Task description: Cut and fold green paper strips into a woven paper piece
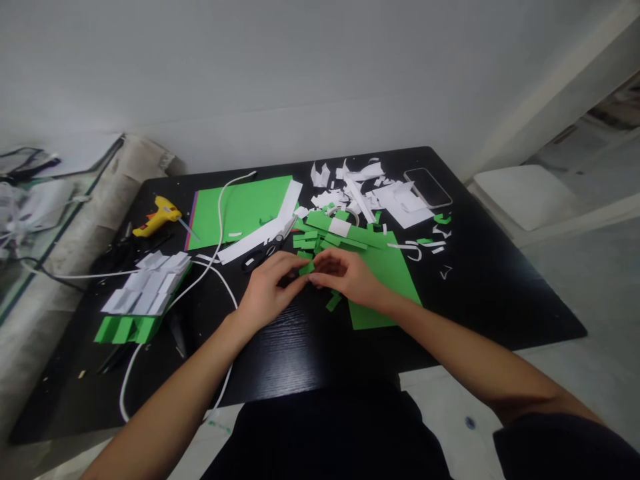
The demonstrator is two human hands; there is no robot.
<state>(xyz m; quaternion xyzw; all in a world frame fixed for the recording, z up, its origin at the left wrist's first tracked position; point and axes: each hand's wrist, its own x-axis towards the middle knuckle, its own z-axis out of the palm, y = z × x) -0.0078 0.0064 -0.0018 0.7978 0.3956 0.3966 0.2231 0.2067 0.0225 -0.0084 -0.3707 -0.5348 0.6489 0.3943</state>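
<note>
Over the front middle of the table, my left hand [273,287] and my right hand [347,277] meet, fingertips pinched on a small green paper piece [307,269]. Just beyond them lies a heap of cut green paper strips [320,233], partly hidden by my fingers. A green sheet [385,287] lies under my right wrist. Scissors [263,255] with dark handles rest beyond my left hand, beside a long white paper strip [260,237]. At the left stands a folded paper model [145,290], white on top with green sides.
A yellow glue gun [163,217] lies at the back left, and a white cable [220,220] loops across the table [490,293]. Green sheets [240,203] are stacked behind. White paper scraps [350,190] and a phone [429,187] lie at the back right, near a white stool [520,193].
</note>
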